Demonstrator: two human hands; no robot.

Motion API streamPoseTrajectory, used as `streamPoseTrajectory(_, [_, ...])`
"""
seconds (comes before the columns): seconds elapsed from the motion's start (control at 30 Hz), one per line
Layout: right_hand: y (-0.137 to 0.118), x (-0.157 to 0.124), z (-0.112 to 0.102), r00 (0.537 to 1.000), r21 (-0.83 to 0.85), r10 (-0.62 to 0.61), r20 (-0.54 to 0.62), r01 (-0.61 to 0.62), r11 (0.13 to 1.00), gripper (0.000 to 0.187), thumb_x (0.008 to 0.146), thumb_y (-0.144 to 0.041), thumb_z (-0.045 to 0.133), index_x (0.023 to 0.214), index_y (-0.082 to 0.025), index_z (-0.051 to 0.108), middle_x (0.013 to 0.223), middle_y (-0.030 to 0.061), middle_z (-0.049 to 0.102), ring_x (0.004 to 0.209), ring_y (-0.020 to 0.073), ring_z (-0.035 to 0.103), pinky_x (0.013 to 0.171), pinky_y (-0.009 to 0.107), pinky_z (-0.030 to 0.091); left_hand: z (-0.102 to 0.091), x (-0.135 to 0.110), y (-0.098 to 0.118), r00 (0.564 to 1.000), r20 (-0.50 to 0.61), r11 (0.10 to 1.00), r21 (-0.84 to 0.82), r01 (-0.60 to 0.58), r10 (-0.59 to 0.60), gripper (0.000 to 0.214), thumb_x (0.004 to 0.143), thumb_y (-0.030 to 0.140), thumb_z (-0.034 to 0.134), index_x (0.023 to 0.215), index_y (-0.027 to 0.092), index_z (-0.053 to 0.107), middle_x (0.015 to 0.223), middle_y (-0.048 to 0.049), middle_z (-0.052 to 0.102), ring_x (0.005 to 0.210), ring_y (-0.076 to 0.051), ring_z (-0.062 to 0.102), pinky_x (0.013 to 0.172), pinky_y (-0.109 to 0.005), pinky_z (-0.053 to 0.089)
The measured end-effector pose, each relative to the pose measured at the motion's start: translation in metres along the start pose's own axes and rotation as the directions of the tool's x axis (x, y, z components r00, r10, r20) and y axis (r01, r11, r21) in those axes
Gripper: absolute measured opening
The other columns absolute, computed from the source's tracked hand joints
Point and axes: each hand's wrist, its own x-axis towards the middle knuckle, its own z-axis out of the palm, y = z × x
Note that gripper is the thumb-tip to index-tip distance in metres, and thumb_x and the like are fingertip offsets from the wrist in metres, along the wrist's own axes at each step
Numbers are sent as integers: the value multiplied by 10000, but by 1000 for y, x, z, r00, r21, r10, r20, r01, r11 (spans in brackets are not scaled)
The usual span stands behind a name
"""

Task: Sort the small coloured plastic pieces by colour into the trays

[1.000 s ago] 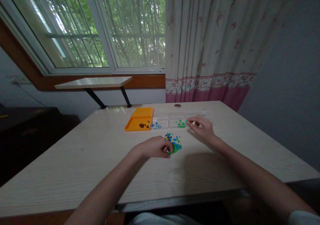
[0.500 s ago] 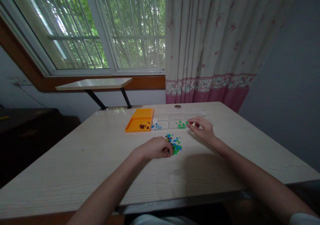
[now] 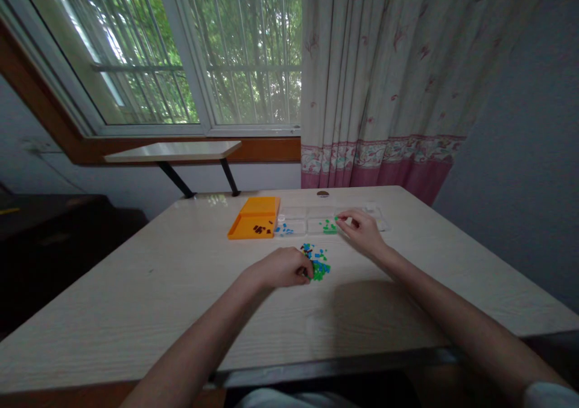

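A small pile of blue, green and dark beads lies on the pale wooden table. My left hand rests curled at the pile's left edge, fingertips pinched among the beads. My right hand reaches to a clear compartment tray and pinches a green bead over the section holding green beads. Blue beads lie in the section to the left. An orange lid with a few dark beads sits left of the tray.
A small dark round object lies near the table's far edge. Behind the table a narrow shelf juts out under the window, and a flowered curtain hangs at the right. Dark furniture stands left of the table.
My right hand has edged slightly farther over the tray with the green bead still pinched. My left hand stays at the pile. The view has shifted a little.
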Motion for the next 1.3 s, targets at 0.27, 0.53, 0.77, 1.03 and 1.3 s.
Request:
streamPoseTrajectory(0.27, [21,3,21,994,-123,69,83,-59,991,143,765,-258,558,854,-187,644,779,29,628,729,157,566,653,268,425,-1,1,3,1000,14,995,-103,-1,2,190,722,147,518,808,191,681,718,-16,670,603,-112,562,560,-180,371])
streamPoseTrajectory(0.53, [15,-3,17,990,-108,28,139,-13,994,159,807,-220,507,905,-187,627,842,37,636,736,147,572,658,257,432,7,5,-8,976,-110,878,-464,114,-185,242,814,324,460,808,124,596,676,-23,598,576,-92,502,524,-180,357])
streamPoseTrajectory(0.77, [-32,-18,18,961,19,-143,236,142,990,168,796,-282,554,933,-203,610,840,33,639,701,130,581,632,229,439,23,19,-20,893,-247,605,-796,36,-377,313,739,432,539,769,121,535,581,35,464,486,-59,381,450,-169,275])
streamPoseTrajectory(1.03, [-40,-22,23,960,58,-210,183,203,977,142,792,-326,569,838,-199,612,761,28,634,706,133,586,628,226,440,25,23,-9,874,-255,529,-849,2,-412,387,687,489,596,704,107,538,549,38,432,473,-48,340,442,-173,237])
streamPoseTrajectory(1.3, [-44,-23,22,955,68,-237,178,228,971,147,831,-292,511,861,-196,619,782,39,643,727,135,592,662,243,451,27,24,-13,864,-259,504,-863,-6,-432,402,651,504,618,691,107,566,535,34,467,465,-53,362,461,-187,246])
